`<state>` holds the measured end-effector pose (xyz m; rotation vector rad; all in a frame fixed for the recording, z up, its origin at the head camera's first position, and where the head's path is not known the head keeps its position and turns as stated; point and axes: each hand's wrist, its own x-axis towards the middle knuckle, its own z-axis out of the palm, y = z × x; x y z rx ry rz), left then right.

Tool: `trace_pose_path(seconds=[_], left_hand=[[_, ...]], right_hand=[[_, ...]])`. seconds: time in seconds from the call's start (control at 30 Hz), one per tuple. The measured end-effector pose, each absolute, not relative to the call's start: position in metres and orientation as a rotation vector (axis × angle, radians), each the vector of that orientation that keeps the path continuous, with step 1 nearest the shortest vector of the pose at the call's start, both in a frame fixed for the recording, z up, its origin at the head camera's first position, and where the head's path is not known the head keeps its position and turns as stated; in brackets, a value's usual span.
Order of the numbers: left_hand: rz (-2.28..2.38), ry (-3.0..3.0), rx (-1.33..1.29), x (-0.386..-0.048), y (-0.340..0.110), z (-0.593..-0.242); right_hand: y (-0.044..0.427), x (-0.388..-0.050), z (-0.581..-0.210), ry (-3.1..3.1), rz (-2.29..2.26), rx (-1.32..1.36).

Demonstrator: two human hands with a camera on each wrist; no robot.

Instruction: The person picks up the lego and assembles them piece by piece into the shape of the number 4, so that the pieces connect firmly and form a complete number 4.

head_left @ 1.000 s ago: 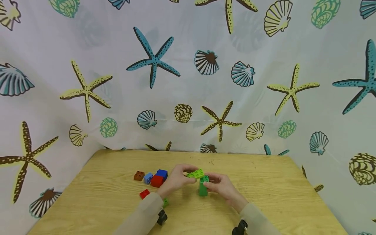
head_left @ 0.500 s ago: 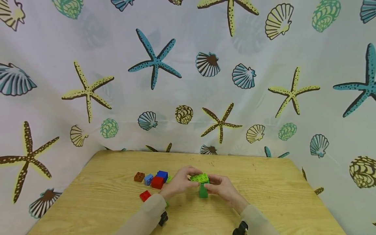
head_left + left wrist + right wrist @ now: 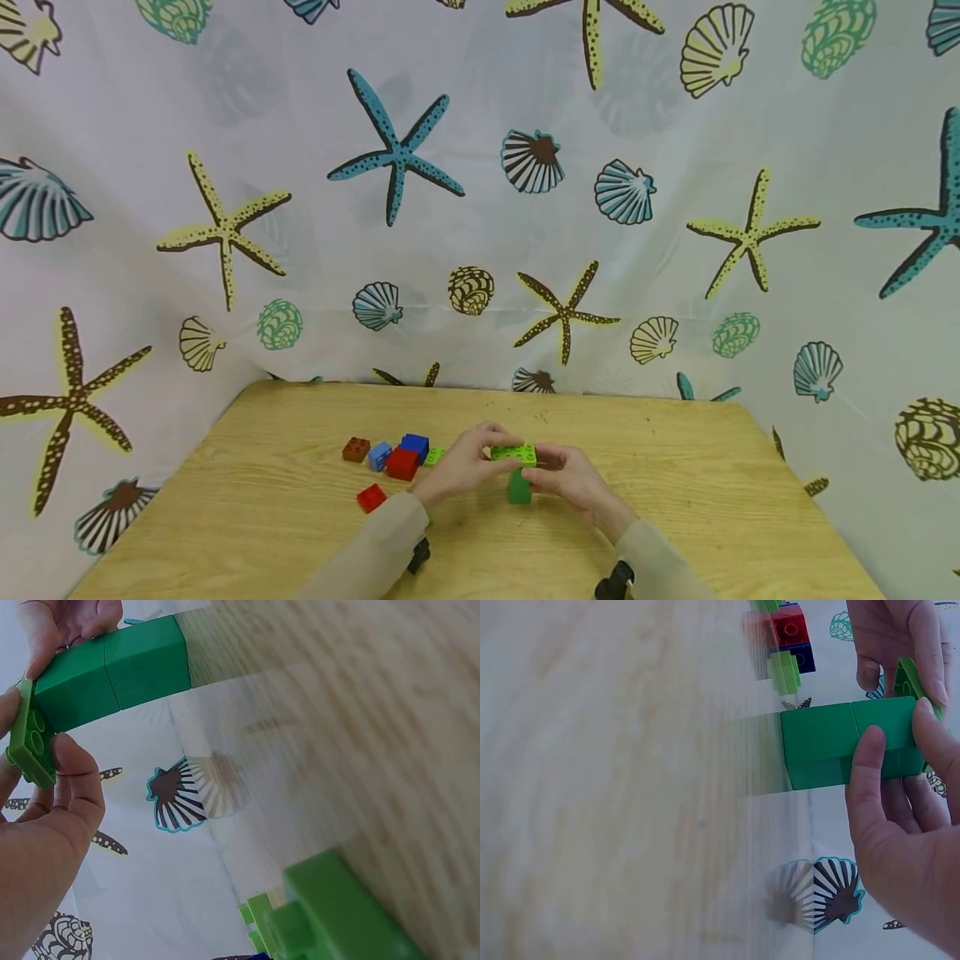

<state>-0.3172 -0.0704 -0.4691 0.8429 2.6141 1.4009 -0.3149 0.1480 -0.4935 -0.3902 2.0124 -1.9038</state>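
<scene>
Two dark green toy building bricks (image 3: 519, 487), one on top of the other, stand upright on the wooden table. My right hand (image 3: 573, 485) steadies this stack, thumb and fingers on its sides, as the right wrist view shows. A thin lime green building brick (image 3: 513, 454) lies across the top of the stack, jutting out to the left. Pinching it by its edges is my left hand (image 3: 463, 463). In the left wrist view the lime brick (image 3: 30, 742) meets the top end of the green stack (image 3: 112, 671); I cannot tell whether it is pressed fully down.
Left of my hands lie a brown brick (image 3: 356, 449), a light blue brick (image 3: 379, 456), a blue brick (image 3: 415, 447), a red brick (image 3: 402, 465) and a lime brick (image 3: 435, 456). Nearer is a flat red brick (image 3: 371, 498). My left sleeve mostly hides another green piece.
My left hand has moved the lime brick right and onto the top of the green stack, turning it straighter. My right hand has stayed at the stack.
</scene>
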Motion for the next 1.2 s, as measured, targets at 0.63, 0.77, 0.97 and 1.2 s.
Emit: trace_pose_path(seconds=[0.63, 0.77, 0.97, 1.2], left_hand=[[1.364, 2.642, 0.832, -0.326, -0.07, -0.468], [1.371, 2.624, 0.795, -0.324, -0.071, -0.468], [1.422, 2.61, 0.759, -0.326, -0.07, -0.467], [1.513, 2.529, 0.748, -0.327, -0.075, -0.465]], right_hand=[[0.149, -0.316, -0.49, 1.913, -1.977, -0.344], [0.147, -0.315, -0.491, 1.918, -1.988, -0.324], [0.145, -0.316, -0.487, 1.919, -1.984, -0.339], [0.144, -0.313, -0.482, 1.985, -1.952, -0.338]])
